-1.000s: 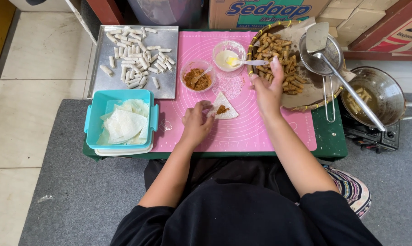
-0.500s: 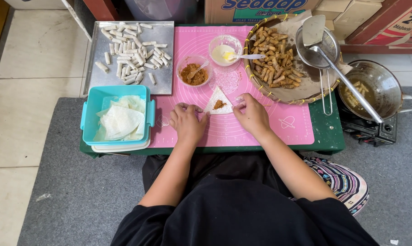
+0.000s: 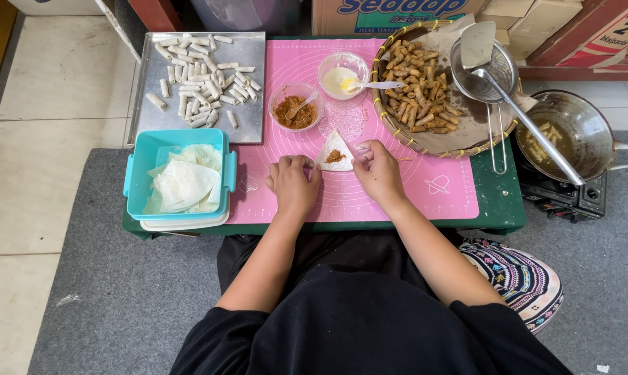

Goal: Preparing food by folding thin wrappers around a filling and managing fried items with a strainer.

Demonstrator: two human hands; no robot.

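Fingers of both hands pinch the lower corners of a triangular white wrapper (image 3: 335, 151) with brown filling, lying on the pink mat (image 3: 425, 177). The left hand (image 3: 292, 184) and right hand (image 3: 376, 169) rest knuckles-up, close together. A second ago the right hand was reaching up toward the woven tray (image 3: 467, 139) of fried rolls.

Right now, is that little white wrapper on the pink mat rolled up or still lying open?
Open. The wrapper lies flat as a triangle with brown filling uncovered; left hand and right hand touch its lower corners.
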